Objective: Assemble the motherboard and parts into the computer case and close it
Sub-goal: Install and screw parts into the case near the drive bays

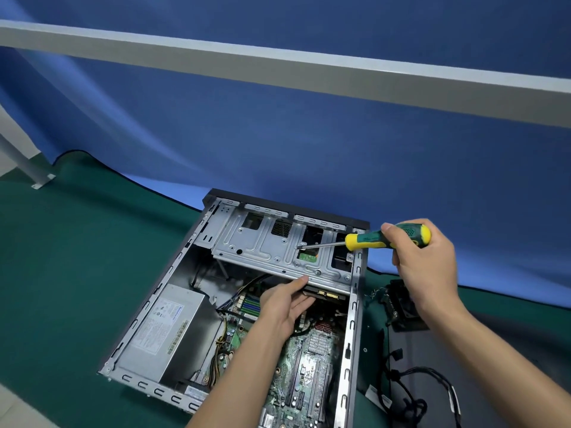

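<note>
Open computer case (350,335) lies on the bench (61,273), drive cage (278,251) across its far end, power supply (167,329) in its left half, motherboard (309,366) on its floor to the right of that. Left hand (282,307) sits inside the case just under the cage's near edge, above the motherboard; right hand (423,264) is over the case's right wall holding a screwdriver (386,237) whose shaft reaches left to the cage top. On the bench right of the case lie a fan part (401,304) and, nearer, loose cables (411,393); a backdrop sheet (309,134) hangs behind.
</note>
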A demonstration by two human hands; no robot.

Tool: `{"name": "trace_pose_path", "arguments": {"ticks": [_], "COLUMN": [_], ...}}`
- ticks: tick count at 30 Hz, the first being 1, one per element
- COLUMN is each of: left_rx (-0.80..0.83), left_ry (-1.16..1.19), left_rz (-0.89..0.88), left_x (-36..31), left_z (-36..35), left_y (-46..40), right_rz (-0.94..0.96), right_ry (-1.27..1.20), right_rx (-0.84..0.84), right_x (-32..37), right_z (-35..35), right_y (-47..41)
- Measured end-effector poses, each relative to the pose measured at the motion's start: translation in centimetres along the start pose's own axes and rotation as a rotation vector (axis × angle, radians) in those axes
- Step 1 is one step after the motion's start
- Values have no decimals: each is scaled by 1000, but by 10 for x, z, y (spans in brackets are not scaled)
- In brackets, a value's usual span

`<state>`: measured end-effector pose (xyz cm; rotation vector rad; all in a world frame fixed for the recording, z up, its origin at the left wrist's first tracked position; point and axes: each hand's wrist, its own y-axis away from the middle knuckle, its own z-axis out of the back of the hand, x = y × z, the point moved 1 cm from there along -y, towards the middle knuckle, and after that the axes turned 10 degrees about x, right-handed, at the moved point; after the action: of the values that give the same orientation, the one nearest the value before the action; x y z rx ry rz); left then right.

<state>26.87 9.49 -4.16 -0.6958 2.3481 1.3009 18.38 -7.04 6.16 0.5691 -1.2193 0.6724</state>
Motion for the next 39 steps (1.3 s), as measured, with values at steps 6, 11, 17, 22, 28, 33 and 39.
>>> {"name": "trace_pose_path", "arguments": {"ticks": [6,11,17,22,28,33,39], "left_rx": [12,40,24,3,-12,-6,-10], "left_ry": [18,23,46,56,52,41,17], "left_rz": [6,39,29,12,7,1,-6], "left_x": [-2,-1,-2,-2,-2,-1,-1], "left_z": [0,1,0,-2,-1,0,-1], "left_y": [0,3,1,1,1,1,2], "right_rz": [17,29,30,17,20,18,23], "right_ry": [35,57,64,51,65,104,111], "right_rx": [5,4,-2,-3,1,10,31], "right_x": [1,0,0,0,1,-2,-6], "right_z": [-2,-3,-3,-4,-3,-4,-6], "right_y": [-4,-6,-6,-6,-6,-6,-5]}}
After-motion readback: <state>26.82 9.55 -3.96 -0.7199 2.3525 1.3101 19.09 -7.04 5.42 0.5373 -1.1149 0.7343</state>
